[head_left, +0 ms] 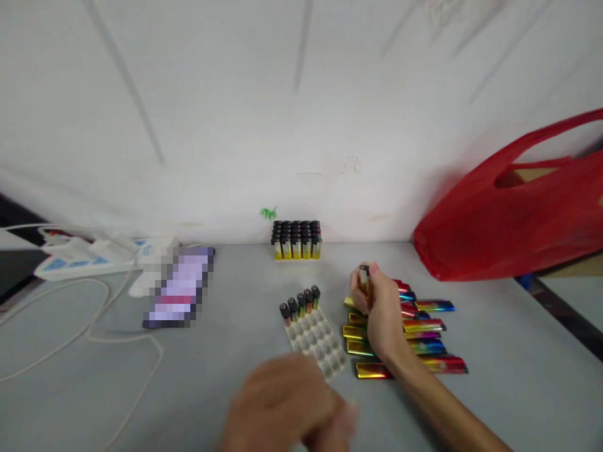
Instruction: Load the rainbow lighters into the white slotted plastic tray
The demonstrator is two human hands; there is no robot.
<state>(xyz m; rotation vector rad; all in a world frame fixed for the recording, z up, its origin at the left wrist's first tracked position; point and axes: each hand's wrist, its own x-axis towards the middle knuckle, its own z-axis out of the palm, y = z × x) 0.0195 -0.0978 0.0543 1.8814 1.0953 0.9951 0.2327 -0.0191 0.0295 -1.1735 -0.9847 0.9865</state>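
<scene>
My right hand [382,307] is closed around a lighter [365,284], whose black top points up and whose body looks gold. It hovers over several shiny multicoloured lighters [426,325] lying on their sides. To its left, a pale tray [313,342] with rows of round hollows lies on the table. One row at the tray's far end holds several upright lighters [301,304] with black tops. At the bottom of the view is my left hand [285,402], smeared by motion, covering the near side of the tray. Its fingers are mostly hidden.
Against the wall stands a packed block of upright lighters [296,242]. A phone [181,289], a white power strip [89,256] and loose white cables [153,342] lie on the left of the grey table [226,301]. A red bag [513,213] rests at the right.
</scene>
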